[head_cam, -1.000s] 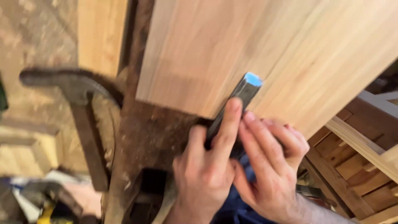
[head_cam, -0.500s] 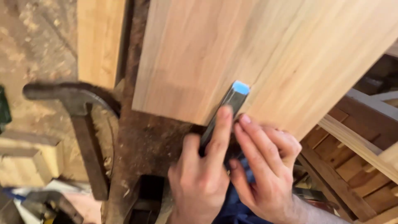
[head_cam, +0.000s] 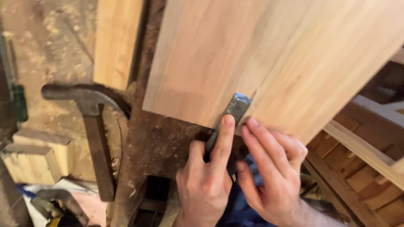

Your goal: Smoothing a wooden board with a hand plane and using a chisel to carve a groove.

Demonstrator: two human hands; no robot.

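Fingers [head_cam: 223,138] of both hands flat along chisel [head_cam: 233,111] on board [head_cam: 269,54].

Under my fingers [head_cam: 225,138] the chisel [head_cam: 234,110] is dull grey metal. The board [head_cam: 269,54] is pale, smooth planed wood. The bench [head_cam: 162,145] is dark, rough wood; the clamp [head_cam: 90,109] is matt iron.

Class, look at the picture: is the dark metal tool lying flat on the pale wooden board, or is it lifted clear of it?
Flat on it. The metal tool lies against the wooden board, pressed by left hand and right hand.
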